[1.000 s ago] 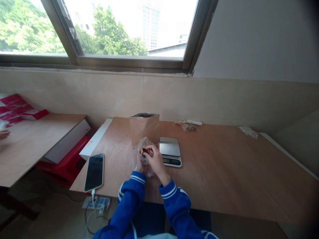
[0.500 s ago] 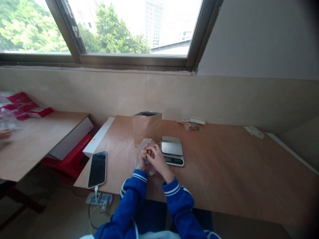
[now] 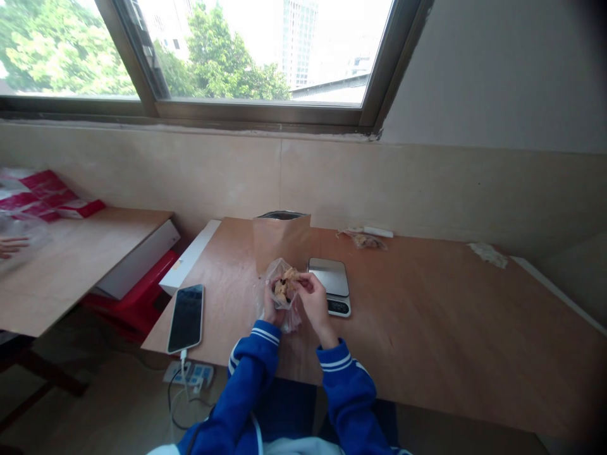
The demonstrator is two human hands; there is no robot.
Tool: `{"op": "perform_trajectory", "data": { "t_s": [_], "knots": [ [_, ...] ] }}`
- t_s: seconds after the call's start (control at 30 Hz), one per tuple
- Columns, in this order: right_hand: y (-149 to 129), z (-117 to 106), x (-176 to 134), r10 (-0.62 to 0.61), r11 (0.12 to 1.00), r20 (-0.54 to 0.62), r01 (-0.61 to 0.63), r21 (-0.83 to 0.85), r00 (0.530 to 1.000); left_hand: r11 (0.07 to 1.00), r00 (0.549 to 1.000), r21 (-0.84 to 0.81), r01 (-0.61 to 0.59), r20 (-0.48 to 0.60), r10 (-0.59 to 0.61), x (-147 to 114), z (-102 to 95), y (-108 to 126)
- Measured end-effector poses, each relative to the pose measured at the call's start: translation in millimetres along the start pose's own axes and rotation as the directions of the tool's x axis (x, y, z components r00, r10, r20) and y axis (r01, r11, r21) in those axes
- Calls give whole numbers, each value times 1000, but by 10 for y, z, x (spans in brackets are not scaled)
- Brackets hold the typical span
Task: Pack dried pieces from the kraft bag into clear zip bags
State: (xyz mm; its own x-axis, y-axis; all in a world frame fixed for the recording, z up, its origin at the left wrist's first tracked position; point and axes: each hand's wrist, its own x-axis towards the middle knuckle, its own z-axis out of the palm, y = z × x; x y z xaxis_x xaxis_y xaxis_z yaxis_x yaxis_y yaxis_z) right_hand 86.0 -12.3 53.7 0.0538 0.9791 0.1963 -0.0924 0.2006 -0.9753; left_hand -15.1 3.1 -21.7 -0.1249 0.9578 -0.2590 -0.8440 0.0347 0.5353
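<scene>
My left hand (image 3: 270, 304) is closed round a clear plastic bag (image 3: 274, 273) from its left side, with part of the fingers hidden behind the film. Tan, lumpy dried pieces (image 3: 282, 289) fill the bag's open mouth; their exact kind is too small to tell. At the bag's right edge, my right hand (image 3: 310, 297) pinches one tan dried piece (image 3: 293, 275) between thumb and fingers. Just behind the hands stands an open brown paper pouch (image 3: 279, 240) with a silvery lining. A digital kitchen scale (image 3: 329, 278) lies right of the bag, partly covered by my right hand.
A phone (image 3: 186, 319) on a charging cable lies at the table's left edge, above a power strip (image 3: 192, 374). Toward the wall are a small bag of tan pieces (image 3: 364, 240) and a crumpled whitish bag (image 3: 487, 254). Another person's hand (image 3: 12, 246) shows far left.
My right hand has drawn back to the right from the bag's mouth, with a tan piece in its fingers. More of the bag's contents now shows. The view has shifted slightly.
</scene>
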Motion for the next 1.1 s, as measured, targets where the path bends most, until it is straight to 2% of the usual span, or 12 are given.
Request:
{"op": "perform_trajectory", "data": {
  "t_s": [0.13, 0.23, 0.37, 0.5, 0.6, 0.67, 0.73, 0.9, 1.1],
  "knots": [
    [-74, -113, 72, 50, 992, -84, -40, 117, 995, 1000, 997, -6, -11, -79, 10, -1, -4, 0],
    [-225, -130, 275, 2, 989, -118, 16, 149, 993, 1000, 995, 11, -8, -103, 9, -21, 22, 13],
    [-515, -15, 819, -225, 968, -83, 232, 93, 971, 1000, 992, 0, 10, -123, -10, -49, 80, 41],
    [-713, 198, 1419, -451, 890, 27, 452, -60, 892, 999, 991, -18, 33, -133, -35, -59, 105, 61],
    [-703, 343, 1680, -525, 803, 163, 549, -230, 836, 999, 992, -24, 49, -115, -51, -57, 82, 61],
    [-645, 404, 1743, -529, 748, 258, 588, -307, 808, 999, 992, -6, 43, -115, -44, -50, 57, 54],
    [-587, 430, 1746, -517, 732, 298, 595, -333, 803, 999, 992, 20, 33, -120, -30, -40, 35, 45],
    [-596, 384, 1695, -428, 813, 276, 500, -299, 861, 999, 994, 38, 26, -108, -22, -21, 11, 31],
    [-718, 292, 1674, -380, 821, 360, 490, -293, 852, 998, 989, 62, 7, -146, 2, -7, 28, 38]
  ]
}}
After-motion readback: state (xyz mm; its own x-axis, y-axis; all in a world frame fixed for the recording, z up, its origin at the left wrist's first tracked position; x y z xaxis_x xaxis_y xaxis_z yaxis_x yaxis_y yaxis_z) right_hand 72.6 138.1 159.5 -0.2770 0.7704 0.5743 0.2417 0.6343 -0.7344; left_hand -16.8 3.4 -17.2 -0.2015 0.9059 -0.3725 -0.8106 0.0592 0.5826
